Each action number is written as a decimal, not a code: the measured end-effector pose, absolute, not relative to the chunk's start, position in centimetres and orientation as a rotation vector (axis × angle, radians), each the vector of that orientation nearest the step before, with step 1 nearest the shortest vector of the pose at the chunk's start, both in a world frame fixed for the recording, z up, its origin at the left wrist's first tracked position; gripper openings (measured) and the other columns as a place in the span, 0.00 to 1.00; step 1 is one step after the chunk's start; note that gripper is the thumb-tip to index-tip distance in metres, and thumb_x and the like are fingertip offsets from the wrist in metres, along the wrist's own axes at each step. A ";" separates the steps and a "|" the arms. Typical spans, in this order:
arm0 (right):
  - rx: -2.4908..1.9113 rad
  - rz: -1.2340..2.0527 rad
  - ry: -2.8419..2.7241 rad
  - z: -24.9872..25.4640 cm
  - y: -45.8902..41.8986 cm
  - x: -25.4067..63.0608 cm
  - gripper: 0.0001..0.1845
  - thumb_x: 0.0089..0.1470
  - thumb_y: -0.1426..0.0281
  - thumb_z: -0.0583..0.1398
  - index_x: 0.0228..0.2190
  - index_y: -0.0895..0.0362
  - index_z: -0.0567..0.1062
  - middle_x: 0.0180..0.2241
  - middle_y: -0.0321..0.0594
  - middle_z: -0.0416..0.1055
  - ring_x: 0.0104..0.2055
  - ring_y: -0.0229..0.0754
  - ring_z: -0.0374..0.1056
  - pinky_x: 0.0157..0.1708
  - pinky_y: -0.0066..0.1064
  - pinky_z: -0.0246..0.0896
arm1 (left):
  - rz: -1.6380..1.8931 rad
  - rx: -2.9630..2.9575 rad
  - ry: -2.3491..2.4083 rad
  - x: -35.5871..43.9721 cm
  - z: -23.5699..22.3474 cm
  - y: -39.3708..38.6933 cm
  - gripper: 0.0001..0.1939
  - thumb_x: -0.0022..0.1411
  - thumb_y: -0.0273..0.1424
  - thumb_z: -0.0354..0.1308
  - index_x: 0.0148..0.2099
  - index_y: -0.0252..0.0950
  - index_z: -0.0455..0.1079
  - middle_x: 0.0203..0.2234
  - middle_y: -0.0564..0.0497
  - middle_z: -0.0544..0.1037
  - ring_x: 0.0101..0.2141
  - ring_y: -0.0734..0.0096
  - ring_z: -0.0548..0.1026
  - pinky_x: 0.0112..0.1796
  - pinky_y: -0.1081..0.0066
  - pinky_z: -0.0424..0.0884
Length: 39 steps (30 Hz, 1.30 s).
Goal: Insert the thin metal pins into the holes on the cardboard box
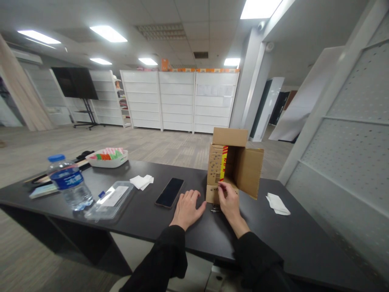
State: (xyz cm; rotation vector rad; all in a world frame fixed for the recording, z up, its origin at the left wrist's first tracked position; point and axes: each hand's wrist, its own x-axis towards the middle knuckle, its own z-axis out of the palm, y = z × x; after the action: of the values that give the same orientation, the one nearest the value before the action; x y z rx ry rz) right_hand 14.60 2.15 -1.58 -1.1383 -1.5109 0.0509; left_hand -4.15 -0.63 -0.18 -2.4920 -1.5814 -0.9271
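On the dark desk [243, 239], in the head camera's view, a cardboard box [215, 156] stands right of centre with its open side towards the person, just in front of the right hand [230, 202]. Its upper flap [230, 137] stands up, its right flap [251, 172] swings out to the side, and its lower flap [212, 195] hangs down behind the fingers. The right thumb and forefinger are pinched close together at the bottom edge of the opening; whether something small sits between them I cannot tell. Several thin metal pieces [215, 209] lie on the desk just left of this hand, partly hidden by it.

The right forearm reaches forward and inward from the lower right, the wrist low over the desk. The left hand [187, 207] lies palm down between the phone [170, 192] and the box, fingers loosely bent, thumb apart and pointing towards the box, grasping nothing visible; its forearm comes from the lower left.
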 end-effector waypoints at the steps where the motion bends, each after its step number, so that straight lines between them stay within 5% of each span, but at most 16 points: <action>1: -1.139 0.041 -1.520 -1.6 2.1 14.6 0.11 0.61 0.67 0.53 0.41 0.55 0.73 0.39 0.45 0.75 0.41 0.47 0.71 0.44 0.41 0.66 | -0.928 -2.491 -1.579 -4.1 -0.2 -0.6 0.08 0.63 0.38 0.54 0.41 0.40 0.65 0.36 0.50 0.74 0.40 0.63 0.71 0.41 0.64 0.62; 39: -1.185 -0.033 -1.545 -2.3 2.3 14.5 0.07 0.62 0.67 0.51 0.38 0.55 0.68 0.35 0.42 0.71 0.38 0.44 0.69 0.41 0.38 0.64 | -0.929 -2.487 -1.567 -4.1 -0.2 -0.6 0.09 0.63 0.38 0.54 0.41 0.39 0.65 0.36 0.50 0.74 0.39 0.64 0.71 0.40 0.65 0.61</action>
State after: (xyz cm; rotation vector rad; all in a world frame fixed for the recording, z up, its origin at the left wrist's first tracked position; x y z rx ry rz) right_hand 14.48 2.25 -2.27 -1.1846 -1.5448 -0.0330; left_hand -4.13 -0.64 -0.21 -2.4874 -1.5672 -0.9285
